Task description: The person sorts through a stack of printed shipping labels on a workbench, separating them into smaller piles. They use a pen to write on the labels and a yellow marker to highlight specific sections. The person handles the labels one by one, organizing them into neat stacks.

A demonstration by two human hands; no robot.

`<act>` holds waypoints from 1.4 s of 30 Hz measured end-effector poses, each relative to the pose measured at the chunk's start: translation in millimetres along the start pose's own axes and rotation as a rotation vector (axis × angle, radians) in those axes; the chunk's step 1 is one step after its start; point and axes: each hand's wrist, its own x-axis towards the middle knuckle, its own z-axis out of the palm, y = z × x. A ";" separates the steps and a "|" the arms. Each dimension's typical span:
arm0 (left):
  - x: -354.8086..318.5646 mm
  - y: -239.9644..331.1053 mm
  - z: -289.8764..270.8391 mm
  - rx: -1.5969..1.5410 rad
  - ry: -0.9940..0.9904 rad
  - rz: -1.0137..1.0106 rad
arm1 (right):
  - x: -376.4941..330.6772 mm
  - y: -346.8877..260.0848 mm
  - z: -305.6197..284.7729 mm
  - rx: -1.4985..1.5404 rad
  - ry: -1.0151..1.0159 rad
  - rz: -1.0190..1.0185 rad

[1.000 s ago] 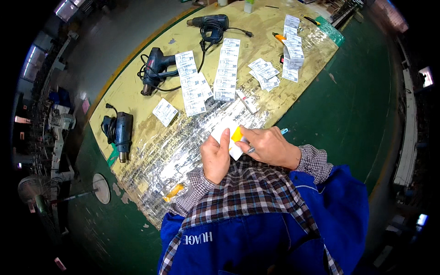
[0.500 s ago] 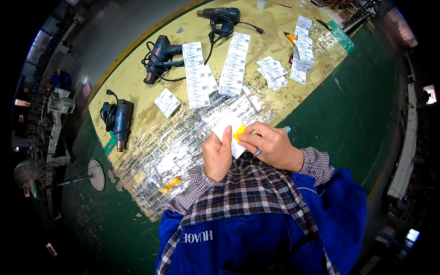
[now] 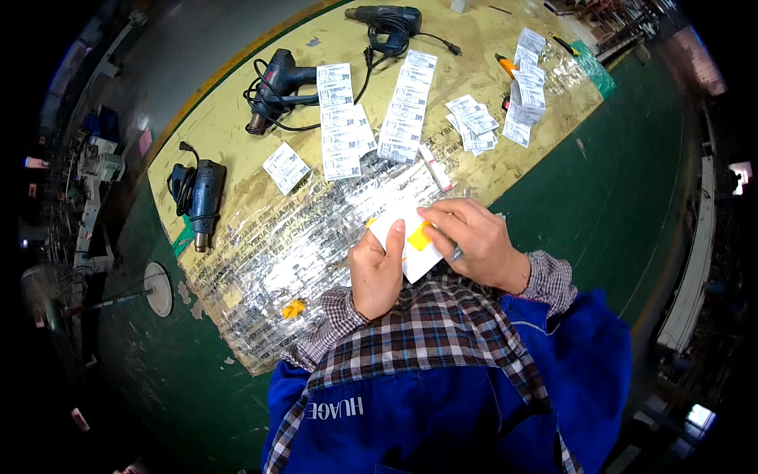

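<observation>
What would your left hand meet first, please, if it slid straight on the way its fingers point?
Probably the white card that the left hand already presses; beyond that, the silvery foil sheet, then the label strips.

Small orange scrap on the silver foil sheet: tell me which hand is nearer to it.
Left. The left hand lies just right of the orange scrap; the right hand sits farther right, beyond the white card.

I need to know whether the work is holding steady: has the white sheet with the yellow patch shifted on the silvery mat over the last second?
No. The white sheet lies at the same spot on the silvery mat, pinned by the left hand; only the camera view has shifted.
</observation>
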 end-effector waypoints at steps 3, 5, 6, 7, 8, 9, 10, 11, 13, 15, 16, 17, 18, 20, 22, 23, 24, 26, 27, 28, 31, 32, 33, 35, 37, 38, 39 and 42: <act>2.0 -4.5 -3.0 0.035 0.002 0.019 | 3.9 -12.1 -15.0 0.037 -0.136 0.071; 2.5 -7.4 -1.7 0.061 -0.004 0.032 | 1.4 -10.9 -15.1 0.022 -0.178 0.075; 1.9 -7.4 -0.3 0.032 -0.001 0.037 | -1.4 -9.9 -12.6 0.047 -0.160 0.061; 0.8 -6.3 1.1 0.003 0.002 0.042 | -4.6 -9.5 -8.4 0.072 -0.141 0.048; -0.9 -4.4 2.2 -0.025 0.013 0.046 | -5.8 -10.3 -5.7 0.102 -0.127 0.029; -2.0 -1.2 2.1 -0.010 0.008 0.028 | -3.4 -14.9 -8.3 0.111 -0.145 0.042; -2.8 2.9 1.0 0.005 0.002 0.010 | -3.4 -14.9 -10.6 0.124 -0.173 0.051; -3.4 4.9 -0.6 0.024 -0.001 -0.006 | -3.1 -14.5 -11.4 0.139 -0.197 0.057; -5.7 1.5 -0.6 0.084 0.037 0.044 | -3.2 -15.2 -10.5 0.159 -0.210 0.065; -8.0 -1.1 -0.7 0.142 0.061 0.080 | -5.1 -16.1 -6.5 0.166 -0.184 0.070; -9.6 -1.6 -1.2 0.171 0.068 0.090 | -6.5 -12.6 -5.9 0.161 -0.204 0.087; -10.9 -0.8 -1.4 0.202 0.077 0.102 | -7.5 -6.5 -6.4 0.158 -0.223 0.103; -12.1 0.7 -0.6 0.220 0.093 0.120 | -9.1 -2.6 -6.3 0.155 -0.242 0.119; -13.5 5.8 1.6 0.253 0.127 0.157 | -13.5 -0.4 -3.6 0.166 -0.104 0.101; -7.2 13.6 0.5 0.292 0.112 0.127 | -12.0 -4.5 -6.1 0.148 -0.042 0.099; -4.8 15.9 -0.7 0.315 0.112 0.113 | -6.6 -11.1 -10.4 0.130 -0.048 0.101; -4.2 14.0 -0.5 0.305 0.122 0.144 | -3.1 -15.9 -13.4 0.112 -0.053 0.102; -3.6 7.4 1.8 0.284 0.126 0.204 | -4.3 -15.0 -12.7 0.096 -0.081 0.057; -4.0 8.9 1.9 0.318 0.116 0.203 | -6.7 -11.2 -8.1 0.106 -0.069 0.023; -4.4 11.8 1.7 0.352 0.106 0.203 | -8.5 -9.4 -5.1 0.116 -0.057 -0.012; -4.1 12.7 3.7 0.351 0.104 0.216 | -9.5 -13.3 -1.3 0.110 -0.082 0.088; -4.8 13.0 2.9 0.338 0.112 0.223 | -9.2 -15.6 -1.3 0.145 -0.127 0.140; -5.6 13.6 1.9 0.362 0.110 0.220 | -8.4 -18.4 -2.3 0.180 -0.173 0.193; -6.2 14.7 0.8 0.408 0.100 0.215 | -7.2 -19.8 -2.9 0.213 -0.236 0.245; -6.4 13.5 0.1 0.380 0.099 0.220 | -6.3 -19.1 -3.7 0.209 -0.268 0.246; -5.0 12.2 0.0 0.363 0.092 0.227 | -6.9 -18.6 -3.6 0.234 -0.211 0.249; -4.0 7.8 -0.7 0.201 0.064 0.181 | -8.8 -18.4 -2.6 0.259 -0.154 0.252; -1.3 -9.5 -9.8 -0.242 -0.027 0.033 | -5.2 -16.4 -18.7 0.357 -0.052 0.444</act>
